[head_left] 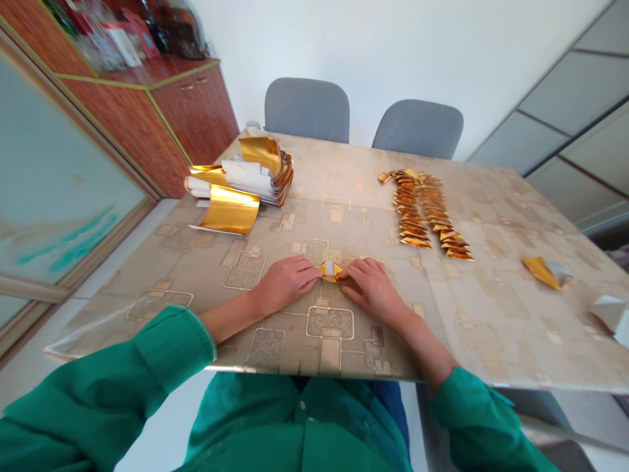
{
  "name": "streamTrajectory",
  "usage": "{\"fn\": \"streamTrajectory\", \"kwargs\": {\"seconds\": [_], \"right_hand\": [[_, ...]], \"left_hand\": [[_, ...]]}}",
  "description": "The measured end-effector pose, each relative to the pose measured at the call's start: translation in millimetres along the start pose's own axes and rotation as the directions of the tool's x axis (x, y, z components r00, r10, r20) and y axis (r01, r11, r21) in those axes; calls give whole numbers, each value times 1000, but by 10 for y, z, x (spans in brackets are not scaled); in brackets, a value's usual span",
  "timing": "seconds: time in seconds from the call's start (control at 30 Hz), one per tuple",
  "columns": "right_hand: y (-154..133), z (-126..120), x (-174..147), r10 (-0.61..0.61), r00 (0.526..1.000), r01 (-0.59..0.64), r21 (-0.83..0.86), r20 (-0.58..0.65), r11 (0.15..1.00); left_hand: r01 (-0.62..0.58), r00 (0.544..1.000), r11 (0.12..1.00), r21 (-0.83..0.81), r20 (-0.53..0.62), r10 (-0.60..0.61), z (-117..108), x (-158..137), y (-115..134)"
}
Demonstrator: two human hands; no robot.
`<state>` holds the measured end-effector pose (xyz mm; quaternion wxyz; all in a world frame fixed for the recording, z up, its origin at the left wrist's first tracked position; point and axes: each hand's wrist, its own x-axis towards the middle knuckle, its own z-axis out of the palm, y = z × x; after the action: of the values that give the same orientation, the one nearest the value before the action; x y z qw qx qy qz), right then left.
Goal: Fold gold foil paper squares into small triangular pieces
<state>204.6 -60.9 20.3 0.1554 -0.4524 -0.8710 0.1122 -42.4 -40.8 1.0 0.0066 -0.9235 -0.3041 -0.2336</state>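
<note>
A small folded piece of gold foil paper with a pale inner face lies between my hands, close above the table. My left hand pinches its left end, the fingers pressed together. At its right end my right hand grips the other tip between thumb and fingers. Farther off to the left stands a loose stack of gold paper sheets, with white backs showing. To the right, two rows of folded gold paper pieces run toward the back of the table.
A patterned cover lies over the table. Near its right side are a gold folded scrap and a white paper piece. Two grey chairs stand behind, and a wooden cabinet is at the back left.
</note>
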Motion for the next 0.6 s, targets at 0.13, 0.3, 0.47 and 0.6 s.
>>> {"fn": "streamTrajectory", "kwargs": {"seconds": [0.13, 0.3, 0.47, 0.6], "right_hand": [[66, 68, 50, 17, 999, -13, 95, -38, 995], [105, 102, 79, 40, 998, -34, 145, -42, 989], [61, 103, 153, 144, 990, -143, 106, -5, 984], [0, 92, 215, 207, 978, -207, 56, 5, 977]], "left_hand": [[76, 997, 992, -97, 36, -73, -12, 29, 27], [179, 983, 974, -136, 59, -172, -4, 66, 16], [283, 958, 946, -156, 82, -273, 4, 80, 19], [363, 932, 900, -240, 90, -352, -9, 77, -1]]}}
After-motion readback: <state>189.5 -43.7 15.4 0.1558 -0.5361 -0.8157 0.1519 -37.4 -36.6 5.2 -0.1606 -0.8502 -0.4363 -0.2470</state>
